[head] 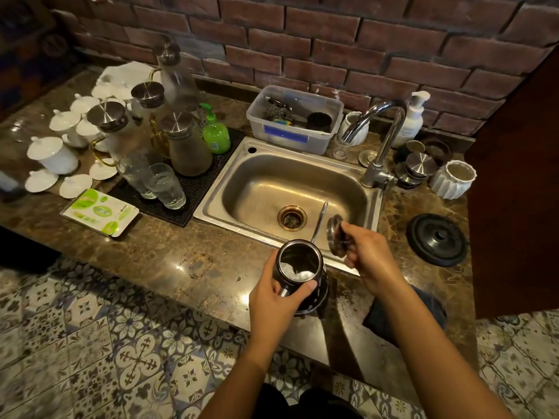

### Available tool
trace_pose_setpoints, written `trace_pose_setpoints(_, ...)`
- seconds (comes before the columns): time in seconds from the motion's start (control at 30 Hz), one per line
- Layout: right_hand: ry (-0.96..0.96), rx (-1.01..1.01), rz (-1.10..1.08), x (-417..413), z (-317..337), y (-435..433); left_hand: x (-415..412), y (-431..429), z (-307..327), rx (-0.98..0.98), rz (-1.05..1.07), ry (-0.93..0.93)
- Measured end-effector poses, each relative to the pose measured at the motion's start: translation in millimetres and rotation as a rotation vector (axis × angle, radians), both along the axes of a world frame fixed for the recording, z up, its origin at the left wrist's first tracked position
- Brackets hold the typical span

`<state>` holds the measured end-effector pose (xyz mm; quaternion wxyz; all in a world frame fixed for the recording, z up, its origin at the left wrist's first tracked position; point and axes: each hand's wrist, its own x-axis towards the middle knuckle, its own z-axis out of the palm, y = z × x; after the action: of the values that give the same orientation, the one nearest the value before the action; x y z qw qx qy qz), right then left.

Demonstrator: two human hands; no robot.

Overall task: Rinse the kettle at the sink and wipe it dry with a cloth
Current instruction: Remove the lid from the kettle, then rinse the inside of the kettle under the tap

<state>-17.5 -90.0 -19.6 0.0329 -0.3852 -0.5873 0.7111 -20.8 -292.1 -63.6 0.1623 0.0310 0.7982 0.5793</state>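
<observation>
The job looks to be at its start. The kettle point(299, 267) is held just in front of the sink point(266, 182), above the counter point(181, 246) edge, with its thin spout reaching out over the basin. The left hand point(272, 303) grips it, fingers and thumb curled round the body near the handle. The lid point(335, 234) is already off, and the right hand point(369, 258) pinches it by the knob, tilted on edge over the sink's near rim.

The kettle mouth is open and something pale glints inside — water or reflection, I cannot tell. No water shows at the tap point(384, 137) and the basin looks dry, so I judge the rinse is not yet begun. Left to do: fill, swirl, pour out, then wipe. A dark fabric shape under the right forearm may be the cloth — unclear.
</observation>
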Motion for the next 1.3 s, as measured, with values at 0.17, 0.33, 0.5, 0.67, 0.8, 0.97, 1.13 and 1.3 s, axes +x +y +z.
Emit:
trace_pose_setpoints(0.17, 0.039, -0.397, -0.184, 15.7, -23.4, 34.0, 0.8, 2.3, 0.3, 0.006, -0.011, -0.024)
trace_pose_setpoints(0.33, -0.023, -0.382, -0.254, 29.1, -33.3, 71.2, -4.5, -2.9, -10.6, 0.011, 0.024, -0.057)
trace_pose_setpoints(0.5, -0.217, -0.104, -0.239, 49.0, -50.2, 138.3, -3.3, 2.8, -18.8, 0.027, 0.076, -0.089)
trace_pose_setpoints(0.67, -0.472, 0.493, 0.05, 74.1, -66.9, 180.9, 1.7, 10.5, -12.4, 0.034, 0.094, -0.094)
trace_pose_setpoints(0.8, -0.678, 0.73, 0.333, 88.2, -74.5, 190.9, 4.3, 12.5, -8.9, -0.008, 0.095, -0.064)
trace_pose_setpoints(0.97, -0.709, 0.777, 0.391, 92.8, -90.5, 189.3, 7.5, 14.0, -7.1, -0.02, 0.103, -0.055)
trace_pose_setpoints(1.13, -0.737, 0.829, 0.398, 93.5, -104.0, 188.2, 7.9, 14.8, -5.6, -0.014, 0.096, -0.047)
trace_pose_setpoints(1.3, -0.723, 0.797, 0.373, 95.1, -111.3, 187.2, 6.8, 13.4, -8.4, -0.013, 0.081, -0.032)
